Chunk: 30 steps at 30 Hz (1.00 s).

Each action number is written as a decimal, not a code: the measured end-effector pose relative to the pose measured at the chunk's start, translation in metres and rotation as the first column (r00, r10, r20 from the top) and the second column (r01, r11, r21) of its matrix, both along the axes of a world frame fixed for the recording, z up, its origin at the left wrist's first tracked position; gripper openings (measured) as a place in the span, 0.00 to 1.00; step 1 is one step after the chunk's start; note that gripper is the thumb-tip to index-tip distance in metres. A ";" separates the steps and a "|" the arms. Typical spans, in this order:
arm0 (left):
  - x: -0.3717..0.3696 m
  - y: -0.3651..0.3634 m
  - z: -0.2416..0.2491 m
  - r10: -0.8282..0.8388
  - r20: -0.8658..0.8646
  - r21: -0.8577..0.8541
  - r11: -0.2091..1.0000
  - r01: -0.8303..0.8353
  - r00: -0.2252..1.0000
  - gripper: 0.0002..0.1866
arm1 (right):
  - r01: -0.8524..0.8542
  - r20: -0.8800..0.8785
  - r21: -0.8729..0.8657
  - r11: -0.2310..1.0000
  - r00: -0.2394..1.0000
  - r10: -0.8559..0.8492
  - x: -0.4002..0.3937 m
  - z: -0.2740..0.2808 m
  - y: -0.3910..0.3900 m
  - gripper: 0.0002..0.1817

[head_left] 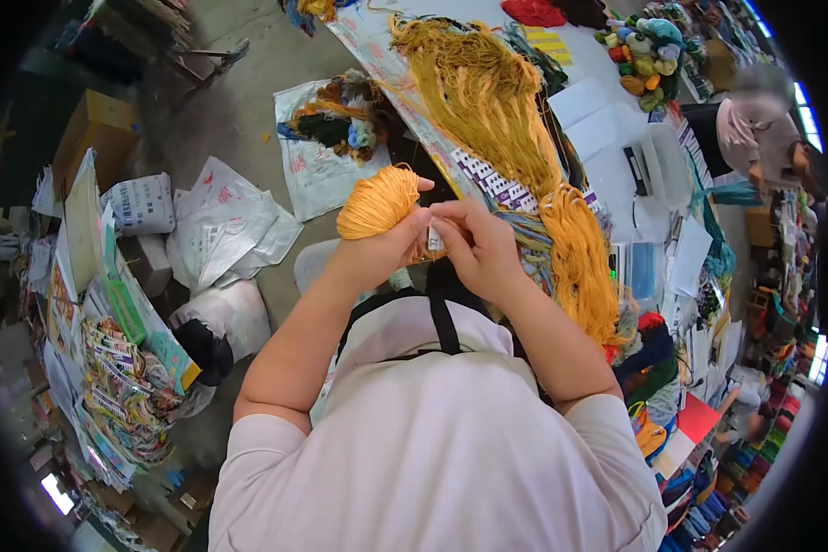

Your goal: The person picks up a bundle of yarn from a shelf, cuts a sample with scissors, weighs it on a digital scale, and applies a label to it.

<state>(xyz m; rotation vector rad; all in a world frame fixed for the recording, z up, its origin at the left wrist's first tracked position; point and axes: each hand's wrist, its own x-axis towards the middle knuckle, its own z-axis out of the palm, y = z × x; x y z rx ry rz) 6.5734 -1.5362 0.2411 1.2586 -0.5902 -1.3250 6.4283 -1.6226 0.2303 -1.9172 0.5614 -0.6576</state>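
My left hand is closed around a thick bundle of yellow-orange thread, held up in front of my chest. A small white label with dark print sits between my two hands. The thumb and forefinger of my right hand pinch at this label, and the other fingers are curled. Beside my right forearm, a long hank of orange thread hangs over the table edge. Beyond it lies a wide spread of olive and gold thread.
Printed purple-and-white cards lie by the thread on the table. A clear plastic bin stands to the right. On the floor are a white sack with dark thread bundles and more white sacks. Another person is at the far right.
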 end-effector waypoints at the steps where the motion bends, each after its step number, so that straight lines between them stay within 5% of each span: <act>1: -0.002 0.000 0.003 -0.001 -0.002 -0.007 1.000 0.001 1.000 0.14 | 0.016 0.037 -0.165 0.986 0.999 -0.010 -0.003 -0.001 0.000 0.08; 3: -0.004 0.003 0.008 -0.020 -0.003 0.039 0.999 0.020 1.000 0.15 | 0.047 0.050 -0.202 0.978 0.998 -0.037 -0.008 0.006 -0.001 0.03; 7: -0.007 0.006 0.013 -0.074 -0.022 0.079 0.994 0.076 0.997 0.14 | -0.129 -0.039 -0.589 0.798 0.991 0.132 -0.025 0.019 -0.012 0.11; 9: -0.010 0.005 0.011 -0.105 -0.450 0.126 0.976 0.179 0.887 0.10 | -0.181 -0.070 -0.756 0.629 0.978 0.197 -0.033 0.021 -0.018 0.14; 10: -0.010 0.005 -0.001 -0.170 -0.643 0.072 0.957 0.280 0.746 0.07 | -0.176 -0.072 -0.760 0.625 0.980 0.188 -0.037 0.022 -0.017 0.14; 14: -0.024 0.002 0.006 -0.160 -0.643 0.071 0.961 0.266 0.749 0.06 | -0.054 0.052 -0.682 0.729 0.991 0.122 -0.049 0.014 -0.007 0.10; 15: -0.029 0.000 0.007 -0.163 -0.559 0.078 0.966 0.247 0.813 0.05 | 0.021 0.057 -0.213 0.977 0.998 -0.009 -0.055 0.015 0.005 0.11; 16: -0.034 -0.002 0.010 -0.165 -0.468 0.078 0.971 0.227 0.868 0.05 | 0.121 0.002 0.312 0.943 0.992 -0.128 -0.059 0.017 0.012 0.11; 17: -0.038 -0.004 0.014 -0.180 -0.466 0.075 0.968 0.241 0.866 0.05 | 0.128 0.069 0.447 0.885 0.982 -0.177 -0.060 0.017 0.012 0.12; 19: -0.047 -0.009 0.022 -0.227 -0.052 0.138 0.963 0.232 0.972 0.04 | 0.129 0.013 0.592 0.795 0.985 -0.170 -0.069 0.030 0.003 0.14; 20: -0.054 -0.014 0.002 -0.143 0.296 -0.236 0.947 0.217 0.945 0.04 | 0.123 -0.040 0.725 0.677 0.990 -0.138 -0.074 0.038 -0.001 0.16; 22: -0.064 -0.025 -0.013 -0.104 0.411 -0.288 0.928 0.237 0.906 0.04 | 0.141 -0.033 0.811 0.568 0.980 -0.196 -0.081 0.041 -0.006 0.11; 24: -0.069 -0.037 -0.003 -0.056 0.519 -0.336 0.904 0.263 0.853 0.03 | 0.155 -0.014 0.728 0.668 0.977 -0.213 -0.090 0.027 -0.008 0.06; 25: -0.066 -0.042 0.006 -0.244 0.230 -0.086 0.959 0.269 0.942 0.04 | 0.236 -0.041 0.314 0.920 0.971 -0.235 -0.095 0.022 -0.007 0.05; 26: -0.064 -0.047 0.015 -0.325 -0.114 0.164 0.926 0.341 0.939 0.05 | 0.220 0.031 -0.086 0.972 0.975 -0.218 -0.100 0.015 -0.012 0.07; 27: -0.064 -0.052 0.016 -0.347 -0.116 0.165 0.917 0.363 0.931 0.05 | 0.195 0.077 -0.478 0.857 0.981 -0.180 -0.106 0.012 -0.017 0.08; 30: -0.075 -0.068 0.018 -0.409 -0.336 0.118 0.875 0.469 0.848 0.08 | 0.191 0.081 -0.602 0.775 0.981 -0.179 -0.125 0.007 -0.027 0.09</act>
